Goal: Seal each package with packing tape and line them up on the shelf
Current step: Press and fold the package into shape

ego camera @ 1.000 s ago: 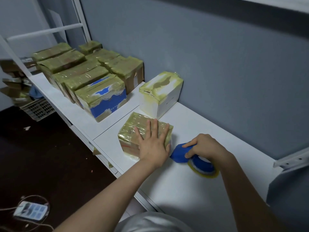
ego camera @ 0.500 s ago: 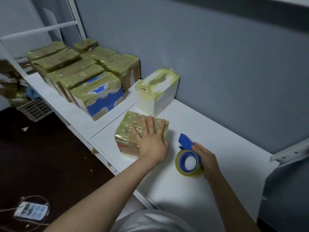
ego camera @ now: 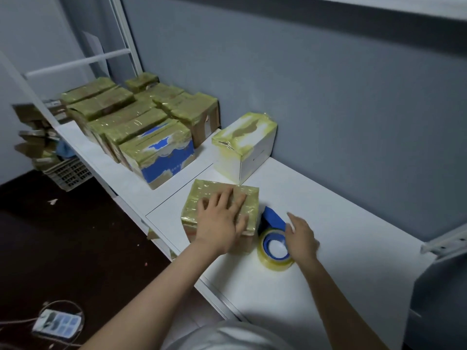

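Left hand (ego camera: 222, 221) lies flat with fingers spread on top of the tape-wrapped package (ego camera: 199, 198), probably pressing the tape down and keeping the box from sliding. This package sits near the front edge of the white shelf (ego camera: 341, 223), apart from the others. Right hand (ego camera: 300, 238), blurred, rests against the tape dispenser (ego camera: 274, 257), which stands just beside the package. Its fingers look extended rather than curled round anything. Behind stand a white box (ego camera: 255, 152) and a blue-and-white box (ego camera: 166, 162). Beyond them a tight row of sealed packages (ego camera: 113, 109) is already lined up. Every box is closed, so the contents are hidden.
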